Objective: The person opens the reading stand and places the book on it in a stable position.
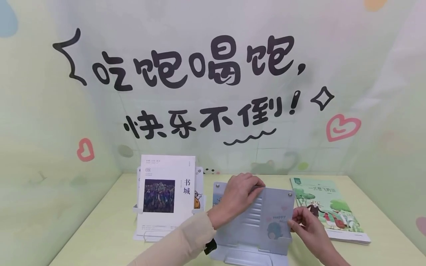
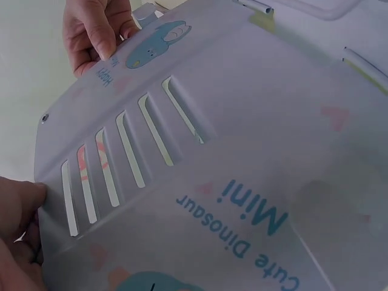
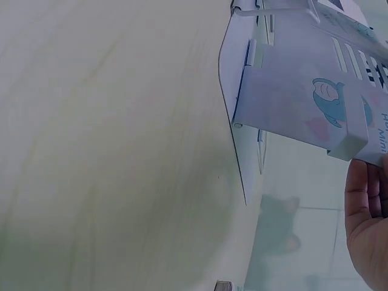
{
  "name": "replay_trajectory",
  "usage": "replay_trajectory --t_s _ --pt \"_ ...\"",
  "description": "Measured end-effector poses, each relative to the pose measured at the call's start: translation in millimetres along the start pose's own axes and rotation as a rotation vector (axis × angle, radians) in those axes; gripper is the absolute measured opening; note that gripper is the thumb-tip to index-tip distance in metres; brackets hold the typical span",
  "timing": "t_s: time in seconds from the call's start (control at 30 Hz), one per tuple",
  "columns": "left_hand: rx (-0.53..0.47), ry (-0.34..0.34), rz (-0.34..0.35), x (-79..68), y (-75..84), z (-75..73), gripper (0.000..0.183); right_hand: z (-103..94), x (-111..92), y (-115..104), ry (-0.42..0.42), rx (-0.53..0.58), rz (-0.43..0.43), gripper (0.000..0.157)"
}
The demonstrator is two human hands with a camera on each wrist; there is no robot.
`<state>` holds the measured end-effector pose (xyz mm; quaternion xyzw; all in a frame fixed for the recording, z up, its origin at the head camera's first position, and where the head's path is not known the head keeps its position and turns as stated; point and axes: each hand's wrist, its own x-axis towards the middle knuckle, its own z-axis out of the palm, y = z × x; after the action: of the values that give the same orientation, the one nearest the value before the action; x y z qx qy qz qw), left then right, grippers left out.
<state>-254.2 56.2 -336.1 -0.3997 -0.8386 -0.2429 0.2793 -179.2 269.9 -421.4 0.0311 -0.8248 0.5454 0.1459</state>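
A pale lilac folding book stand (image 1: 243, 236) with slots and cartoon dinosaur prints stands upright on its base, in front of the person. My left hand (image 1: 237, 197) pinches the top edge of its back panel near the middle, with the thumb in front. At the panel's right edge, my right hand (image 1: 309, 229) pinches the side just above a small corner ledge. In the left wrist view the panel (image 2: 242, 121) shows "Cute Dinosaur Mini" lettering and a row of slots. From the right wrist view, the back panel (image 3: 285, 97) rises from the flat base plate (image 3: 242, 151).
To the left, a white book (image 1: 168, 221) leans on a second printed stand (image 1: 199, 177). A green picture book (image 1: 336, 207) lies on the table (image 1: 382, 255) at the right, behind my right hand. A lettered curtain (image 1: 213, 155) hangs at the back.
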Motion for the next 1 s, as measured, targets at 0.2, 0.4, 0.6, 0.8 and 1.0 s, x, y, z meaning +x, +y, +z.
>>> replay_trajectory --t_s 0.2,0.4,0.6,0.8,1.0 --pt "-0.073 -0.033 -0.008 4.8 -6.9 2.0 0.005 2.3 -4 1 0.005 0.049 -0.004 0.014" --pt "-0.143 -0.060 0.024 8.6 -15.8 6.2 0.003 -4.6 -7 9 0.004 0.143 0.054 0.016" --pt "-0.199 -0.031 0.180 15.5 -31.0 9.6 0.004 -13.7 1 16 0.049 0.172 0.135 0.023" --pt "-0.285 -0.043 0.339 20.2 -46.8 5.4 0.004 -13.9 19 19 0.037 0.067 0.149 0.020" --pt "-0.362 -0.163 0.350 21.3 -53.7 -4.7 0.005 -16.5 38 22 -0.034 -0.074 0.168 0.020"
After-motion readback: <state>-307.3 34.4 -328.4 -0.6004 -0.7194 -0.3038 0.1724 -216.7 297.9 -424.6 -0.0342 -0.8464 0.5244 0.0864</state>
